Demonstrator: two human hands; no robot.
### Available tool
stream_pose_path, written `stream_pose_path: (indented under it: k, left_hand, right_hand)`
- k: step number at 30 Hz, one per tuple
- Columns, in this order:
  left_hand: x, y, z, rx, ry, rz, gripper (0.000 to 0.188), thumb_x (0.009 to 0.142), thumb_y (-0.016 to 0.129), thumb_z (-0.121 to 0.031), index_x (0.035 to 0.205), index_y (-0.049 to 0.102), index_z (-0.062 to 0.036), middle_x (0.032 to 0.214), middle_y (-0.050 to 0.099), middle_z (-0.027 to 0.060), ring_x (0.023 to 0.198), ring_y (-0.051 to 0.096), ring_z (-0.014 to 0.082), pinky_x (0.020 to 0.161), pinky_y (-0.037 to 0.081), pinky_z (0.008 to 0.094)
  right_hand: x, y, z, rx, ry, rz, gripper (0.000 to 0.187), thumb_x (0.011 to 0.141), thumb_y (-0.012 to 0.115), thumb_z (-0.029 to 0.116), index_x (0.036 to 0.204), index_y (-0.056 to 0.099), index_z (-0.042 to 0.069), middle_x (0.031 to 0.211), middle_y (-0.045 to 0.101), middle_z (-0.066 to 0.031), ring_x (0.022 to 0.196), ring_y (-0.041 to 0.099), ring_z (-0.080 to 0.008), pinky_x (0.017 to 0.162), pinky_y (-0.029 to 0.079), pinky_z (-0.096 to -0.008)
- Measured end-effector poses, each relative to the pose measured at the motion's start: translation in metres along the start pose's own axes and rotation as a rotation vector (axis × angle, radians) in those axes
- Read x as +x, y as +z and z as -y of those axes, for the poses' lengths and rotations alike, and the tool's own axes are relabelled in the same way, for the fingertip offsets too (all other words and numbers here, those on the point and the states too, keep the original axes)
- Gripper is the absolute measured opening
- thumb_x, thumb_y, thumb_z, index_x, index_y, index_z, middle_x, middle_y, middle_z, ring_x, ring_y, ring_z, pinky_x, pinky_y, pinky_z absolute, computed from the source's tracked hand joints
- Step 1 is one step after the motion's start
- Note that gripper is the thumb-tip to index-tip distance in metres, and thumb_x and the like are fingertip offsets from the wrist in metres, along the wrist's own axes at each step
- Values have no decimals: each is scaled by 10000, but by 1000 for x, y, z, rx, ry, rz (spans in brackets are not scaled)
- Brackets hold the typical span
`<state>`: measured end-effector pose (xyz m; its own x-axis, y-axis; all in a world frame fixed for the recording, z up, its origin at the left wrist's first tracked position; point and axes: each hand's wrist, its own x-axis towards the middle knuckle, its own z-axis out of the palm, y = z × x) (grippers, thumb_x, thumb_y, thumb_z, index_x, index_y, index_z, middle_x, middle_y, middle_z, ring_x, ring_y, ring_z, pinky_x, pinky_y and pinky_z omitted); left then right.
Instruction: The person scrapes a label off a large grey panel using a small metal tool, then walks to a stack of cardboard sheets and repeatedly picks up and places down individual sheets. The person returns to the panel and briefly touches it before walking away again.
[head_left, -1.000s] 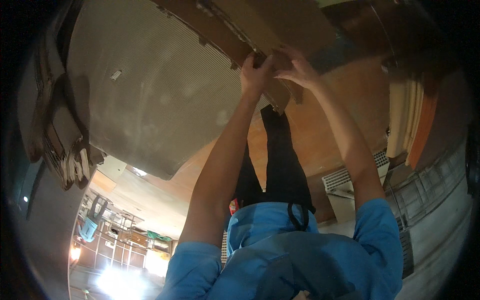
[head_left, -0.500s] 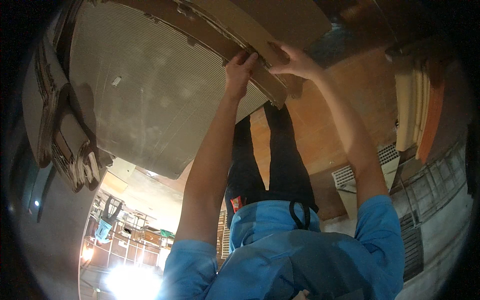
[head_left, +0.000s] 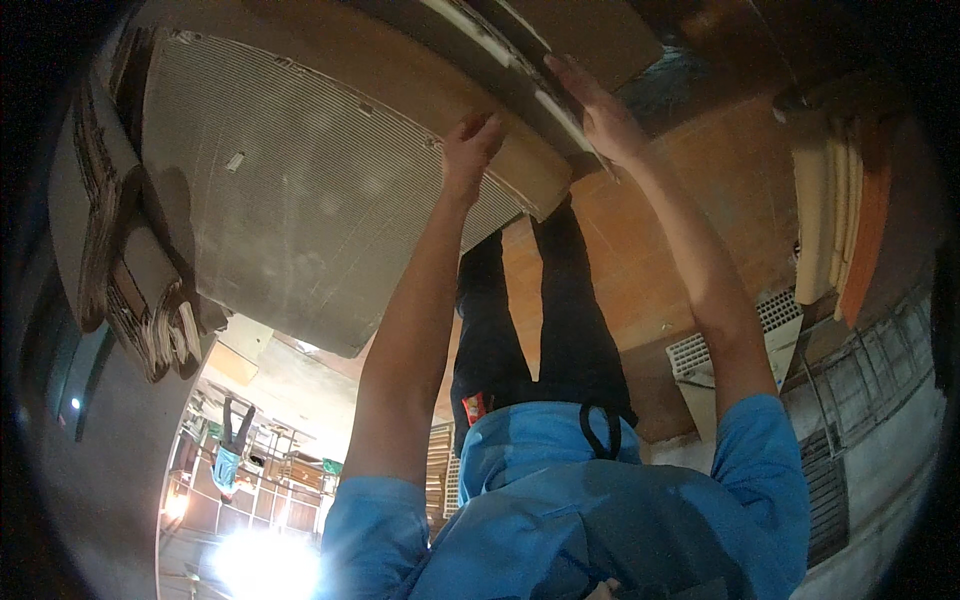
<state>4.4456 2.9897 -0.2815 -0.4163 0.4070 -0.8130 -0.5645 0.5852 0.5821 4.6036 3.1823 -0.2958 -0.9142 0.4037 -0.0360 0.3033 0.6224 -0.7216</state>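
A large grey corrugated cardboard sheet [head_left: 300, 190] lies at the upper left, with a plain brown cardboard panel [head_left: 530, 165] along its far edge. My left hand [head_left: 472, 150] is over the line where the two meet, its fingers curled together; whether anything is pinched in them is hidden. My right hand [head_left: 605, 118] has its fingers stretched out along the pale edge of another cardboard piece [head_left: 555, 105], which stands tilted beyond the brown panel. That hand's thumb is hard to make out.
Stacked cardboard [head_left: 125, 250] stands at the far left. Cream and orange boards [head_left: 845, 215] are at the right, near a white slatted crate [head_left: 690, 355]. Beneath is a brown floor [head_left: 640, 240]. A person in blue [head_left: 228, 465] appears in the distance, beside a bright light.
The pale-edged cardboard has swung up and right, away from the grey sheet, uncovering more of the brown panel. My right hand has straightened and shifted slightly; my left has come off that edge.
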Motion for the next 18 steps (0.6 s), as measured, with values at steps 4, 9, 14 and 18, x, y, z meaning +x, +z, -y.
stream_pose_path:
  k: [4, 9, 14, 18]
  left_hand:
    - [-3, 29, -17, 84, 168, 53, 662, 965, 706, -417, 1408, 523, 40, 1337, 614, 171, 1192, 607, 289, 971, 507, 431]
    - [1, 58, -37, 143, 199, 41, 716, 962, 699, -451, 1433, 504, 51, 1355, 605, 199, 1199, 607, 316, 986, 501, 435]
    - [-4, 50, -38, 88, 166, 39, 668, 965, 695, -443, 1402, 534, 35, 1330, 615, 193, 1186, 610, 311, 975, 505, 433]
    - [-1, 42, -22, 45, 176, -8, 588, 945, 660, -415, 1299, 617, 53, 1207, 692, 184, 1102, 652, 256, 962, 500, 383]
  right_hand:
    - [2, -9, -2, 133, 36, 92, 507, 1016, 565, 113, 1508, 475, 200, 1486, 532, -131, 1183, 660, -353, 1010, 577, -436]
    - [-4, -16, 8, 415, 319, 237, 394, 1047, 580, 329, 1396, 625, 153, 1253, 716, -104, 1157, 684, -274, 939, 588, -382]
    - [1, -19, -2, 563, 283, 235, 432, 1022, 620, 372, 1397, 630, 157, 1271, 708, -90, 1111, 694, -215, 965, 575, -345]
    - [2, -19, -7, 461, 273, 223, 419, 1030, 615, 327, 1416, 614, 164, 1260, 715, -81, 1107, 694, -200, 944, 586, -328]
